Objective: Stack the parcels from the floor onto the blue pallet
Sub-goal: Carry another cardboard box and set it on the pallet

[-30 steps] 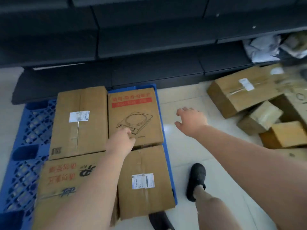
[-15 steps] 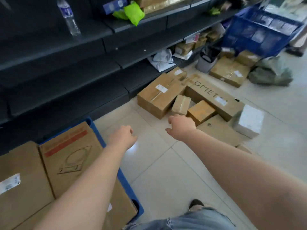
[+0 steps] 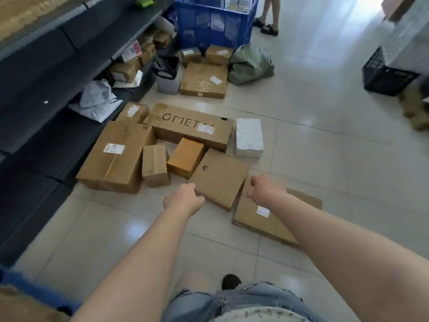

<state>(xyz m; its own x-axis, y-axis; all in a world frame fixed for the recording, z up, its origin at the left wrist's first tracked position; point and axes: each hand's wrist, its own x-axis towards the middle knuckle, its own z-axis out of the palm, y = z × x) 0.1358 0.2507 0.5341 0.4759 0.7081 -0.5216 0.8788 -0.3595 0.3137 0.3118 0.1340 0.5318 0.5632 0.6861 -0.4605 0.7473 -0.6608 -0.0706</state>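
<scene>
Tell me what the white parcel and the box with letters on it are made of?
The lettered long box looks like plain brown cardboard: matte, with folded edges and a white paper label. The white parcel beside its right end shows a pale, slightly shiny, wrinkled skin, so it seems wrapped in plastic film or foam, though the view can't settle which.

Daylight pours in from the upper right, where the floor (image 3: 329,54) washes out to a white glare, and pale reflections sheen the tiles lower down. The dark shelving (image 3: 46,73) on the left stays dim. Motion blur smears the far right edge and bottom left corner, and wide-angle distortion bends the shelf lines.
</scene>
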